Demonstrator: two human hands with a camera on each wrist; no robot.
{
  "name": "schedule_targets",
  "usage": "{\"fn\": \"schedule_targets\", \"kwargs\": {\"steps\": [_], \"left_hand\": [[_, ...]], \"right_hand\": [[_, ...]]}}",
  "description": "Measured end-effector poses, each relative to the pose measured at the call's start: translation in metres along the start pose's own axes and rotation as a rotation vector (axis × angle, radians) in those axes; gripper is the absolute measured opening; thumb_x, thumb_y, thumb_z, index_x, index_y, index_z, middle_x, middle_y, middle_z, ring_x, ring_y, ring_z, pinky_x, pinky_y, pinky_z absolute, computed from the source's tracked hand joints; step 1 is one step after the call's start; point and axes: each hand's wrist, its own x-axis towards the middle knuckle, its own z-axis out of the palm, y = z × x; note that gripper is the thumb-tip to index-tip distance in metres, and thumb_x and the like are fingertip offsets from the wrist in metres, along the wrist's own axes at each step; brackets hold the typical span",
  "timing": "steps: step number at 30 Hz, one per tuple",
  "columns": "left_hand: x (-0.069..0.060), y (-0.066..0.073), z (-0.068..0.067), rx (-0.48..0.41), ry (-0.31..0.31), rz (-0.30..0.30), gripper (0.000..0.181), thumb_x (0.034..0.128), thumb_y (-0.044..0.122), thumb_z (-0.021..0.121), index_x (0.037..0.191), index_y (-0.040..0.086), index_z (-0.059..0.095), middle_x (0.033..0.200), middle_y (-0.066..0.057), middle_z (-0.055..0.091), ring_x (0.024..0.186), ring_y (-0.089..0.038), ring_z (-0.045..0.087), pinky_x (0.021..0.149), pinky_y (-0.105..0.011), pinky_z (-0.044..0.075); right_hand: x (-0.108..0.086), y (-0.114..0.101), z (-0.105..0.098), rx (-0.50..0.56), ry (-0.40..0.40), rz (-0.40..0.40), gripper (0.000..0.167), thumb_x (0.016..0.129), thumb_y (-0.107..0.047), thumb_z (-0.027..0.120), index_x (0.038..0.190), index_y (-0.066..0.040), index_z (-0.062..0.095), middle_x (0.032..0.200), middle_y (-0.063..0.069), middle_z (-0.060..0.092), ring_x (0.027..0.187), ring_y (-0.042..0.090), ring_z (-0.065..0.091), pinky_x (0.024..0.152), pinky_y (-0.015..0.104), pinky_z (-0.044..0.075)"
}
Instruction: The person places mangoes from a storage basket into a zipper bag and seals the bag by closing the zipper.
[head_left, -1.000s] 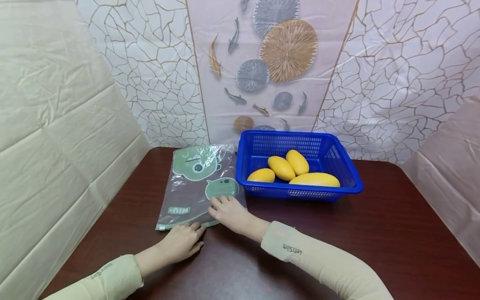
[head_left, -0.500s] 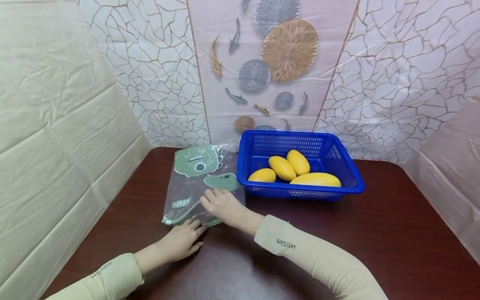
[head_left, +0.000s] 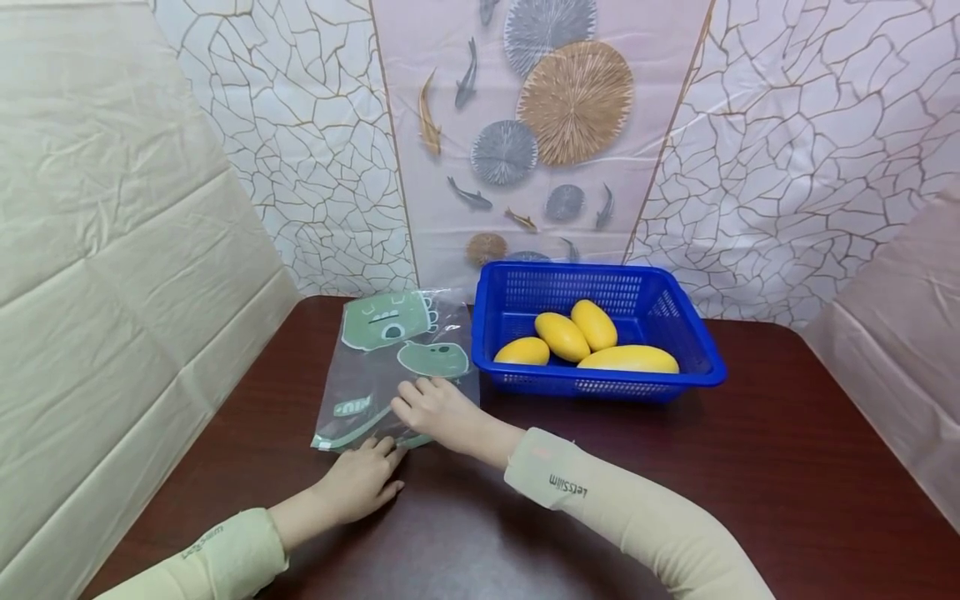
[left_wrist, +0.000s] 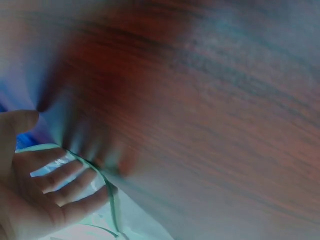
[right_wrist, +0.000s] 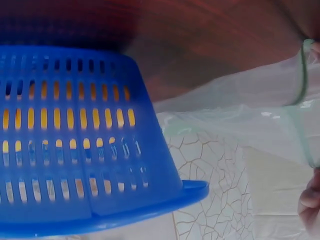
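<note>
A clear plastic zip bag (head_left: 367,371) with green cartoon prints lies on the table, left of a blue basket. My right hand (head_left: 438,412) pinches the upper layer at the bag's near edge and holds it raised. In the right wrist view the bag's mouth (right_wrist: 303,107) gapes between its two green-edged layers. My left hand (head_left: 358,483) rests at the near edge, its fingertips on the lower layer. The left wrist view shows this hand's fingers (left_wrist: 75,187) straight and spread along the green strip.
The blue perforated basket (head_left: 600,380) stands right of the bag, its left side close against it. Several yellow oval fruits, which look like mangoes (head_left: 562,336), lie inside. A patterned cloth (head_left: 330,167) hangs behind the dark wooden table (head_left: 757,433).
My right hand has shifted left and slightly away from me, lifting the upper layer so the bag's mouth parts. The left hand has stayed nearly in place.
</note>
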Motion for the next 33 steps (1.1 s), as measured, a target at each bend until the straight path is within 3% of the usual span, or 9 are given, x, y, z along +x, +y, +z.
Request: {"fn": "schedule_targets", "kwargs": {"steps": [4, 8, 16, 25, 33], "left_hand": [[-0.001, 0.005, -0.002, 0.043, -0.015, -0.039, 0.044, 0.0836, 0.033, 0.067, 0.114, 0.002, 0.063, 0.093, -0.007, 0.058, 0.080, -0.024, 0.057, 0.061, -0.037, 0.051], [-0.002, 0.009, -0.005, 0.078, 0.002, -0.035, 0.042, 0.0835, 0.033, 0.068, 0.111, 0.001, 0.064, 0.094, -0.008, 0.060, 0.086, -0.025, 0.059, 0.070, -0.041, 0.052], [0.001, 0.019, -0.009, 0.079, 0.107, 0.059, 0.030, 0.0796, 0.031, 0.070, 0.093, 0.004, 0.067, 0.078, -0.004, 0.061, 0.066, -0.020, 0.056, 0.055, -0.032, 0.048], [0.006, 0.018, -0.013, 0.076, 0.150, 0.157, 0.020, 0.0773, 0.031, 0.072, 0.079, 0.013, 0.062, 0.071, -0.001, 0.062, 0.059, -0.019, 0.057, 0.052, -0.031, 0.047], [0.012, 0.013, -0.018, 0.055, 0.167, 0.176, 0.021, 0.0775, 0.029, 0.070, 0.070, 0.015, 0.057, 0.065, 0.002, 0.059, 0.055, -0.019, 0.056, 0.045, -0.031, 0.042]], "right_hand": [[-0.003, -0.004, 0.000, 0.011, -0.055, 0.017, 0.008, 0.090, -0.010, 0.054, 0.089, -0.016, 0.059, 0.087, -0.002, 0.057, 0.071, 0.012, 0.057, 0.060, 0.023, 0.048], [-0.005, -0.006, -0.002, 0.034, -0.129, 0.049, 0.006, 0.089, -0.011, 0.057, 0.089, -0.017, 0.059, 0.087, -0.002, 0.056, 0.072, 0.012, 0.057, 0.060, 0.022, 0.048], [-0.015, -0.010, -0.001, 0.070, -0.240, 0.044, 0.007, 0.089, -0.013, 0.057, 0.092, -0.019, 0.061, 0.090, -0.004, 0.057, 0.076, 0.011, 0.059, 0.064, 0.022, 0.049], [-0.036, -0.002, 0.004, 0.115, -0.225, 0.091, 0.007, 0.083, -0.011, 0.062, 0.088, -0.017, 0.062, 0.081, -0.003, 0.058, 0.067, 0.011, 0.059, 0.054, 0.024, 0.047], [-0.055, 0.010, 0.003, 0.168, -0.188, 0.152, 0.005, 0.084, -0.017, 0.065, 0.082, -0.015, 0.061, 0.076, -0.002, 0.058, 0.062, 0.012, 0.057, 0.049, 0.024, 0.045]]}}
